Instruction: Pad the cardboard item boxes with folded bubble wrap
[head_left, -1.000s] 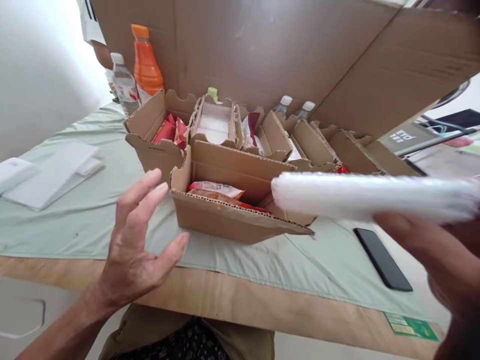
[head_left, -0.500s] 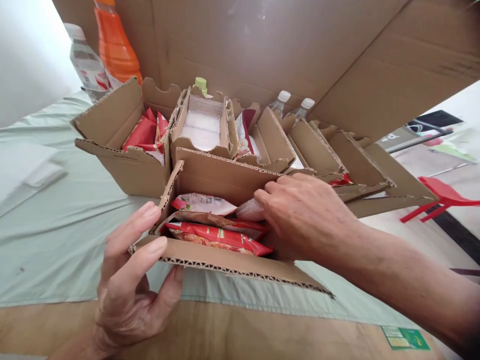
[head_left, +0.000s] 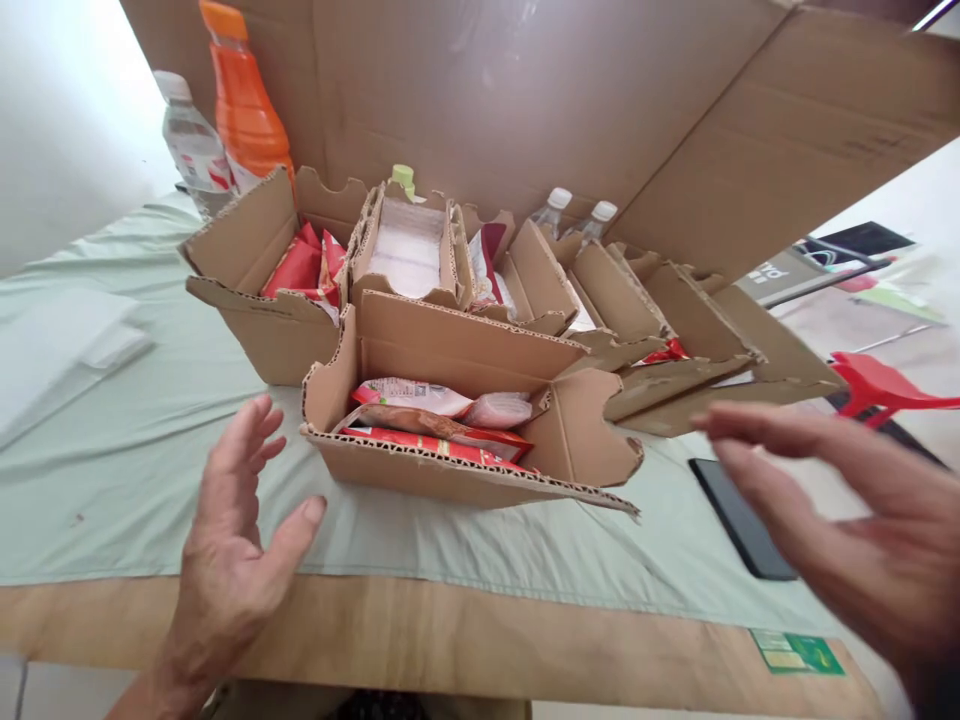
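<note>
A cardboard box (head_left: 450, 478) stands at the front of the cloth-covered table, holding a white-and-red packet (head_left: 411, 397), a small clear-wrapped packet (head_left: 501, 410) and red packets (head_left: 435, 447) side by side. Left of the box, my left hand (head_left: 236, 540) is raised with thumb and fingers apart, touching nothing. To the right, my right hand (head_left: 840, 510) hangs in the air near a dark phone (head_left: 739, 520), somewhat blurred. Its thumb and fingers are spread, and nothing is between them.
Behind the box runs a row of cardboard boxes (head_left: 277, 335) with packets inside. An orange bottle (head_left: 251, 110) and a clear bottle (head_left: 191, 140) stand back left. White sheets (head_left: 60, 345) lie at left. A large cardboard panel (head_left: 480, 100) rises behind; a red object (head_left: 877, 385) is at right.
My right hand has come out of the front box and moved right, leaving the clear-wrapped packet inside. My left hand has let go of the box's edge and moved away. The dark phone is now visible.
</note>
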